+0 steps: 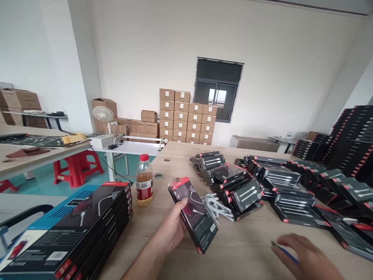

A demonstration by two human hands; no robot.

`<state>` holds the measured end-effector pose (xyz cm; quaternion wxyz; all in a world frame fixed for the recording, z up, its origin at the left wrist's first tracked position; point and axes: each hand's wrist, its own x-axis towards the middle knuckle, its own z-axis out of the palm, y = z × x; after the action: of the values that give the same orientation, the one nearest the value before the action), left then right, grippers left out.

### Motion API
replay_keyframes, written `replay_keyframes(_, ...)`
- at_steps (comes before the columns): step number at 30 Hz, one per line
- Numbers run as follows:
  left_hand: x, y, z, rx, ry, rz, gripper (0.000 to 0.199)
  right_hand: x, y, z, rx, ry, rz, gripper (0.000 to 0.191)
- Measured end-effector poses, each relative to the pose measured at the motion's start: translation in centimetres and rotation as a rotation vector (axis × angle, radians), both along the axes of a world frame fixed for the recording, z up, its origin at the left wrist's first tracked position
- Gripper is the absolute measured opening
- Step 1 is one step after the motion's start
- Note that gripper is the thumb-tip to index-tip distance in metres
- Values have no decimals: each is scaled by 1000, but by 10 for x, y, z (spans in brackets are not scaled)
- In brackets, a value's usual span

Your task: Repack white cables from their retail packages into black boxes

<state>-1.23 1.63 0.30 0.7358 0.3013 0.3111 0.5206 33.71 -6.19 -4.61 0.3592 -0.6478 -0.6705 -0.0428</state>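
L hand holds a dark flat box, tilted, over the table, just left of a white cable coil, w/ R hand (near right) round a blurred blue tool, appar. box handling w/ tool ready, next move prob. needing steady L grip.

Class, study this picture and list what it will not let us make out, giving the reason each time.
All in the head view:
- Right hand: blurred, so the slim blue object in it cannot be identified.
- Left hand: most fingers hidden behind the black box.
- That box's small print: too small to read.
- Large boxes at left: cut off by the bottom edge.
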Motion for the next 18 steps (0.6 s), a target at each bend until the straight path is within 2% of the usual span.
replay_keyframes(2,1,0,-3,-5,26,-25,44,-56,21,32,-29,74,173,37)
replay_keyframes(4,1,1,-6,-15,45,-44,49,-114,43,54,-51,92,314,32)
replay_keyframes(6,-1,3,-10,-16,39,-60,52,-158,60,58,-64,45,359,32)
replay_keyframes(8,-2,5,-14,-18,31,-69,53,-183,71,47,-62,38,387,34)
replay_keyframes(10,-3,6,-17,-38,61,-89,54,-189,74,29,-54,103,437,36)
replay_keyframes(13,-4,4,-17,-11,160,-152,50,-176,70,12,-40,206,547,42)
replay_keyframes(15,-7,3,-15,0,206,-230,43,-162,70,13,-22,342,554,43)
replay_keyframes(18,-11,-3,-11,-50,241,-424,35,-138,79,25,52,769,370,46)
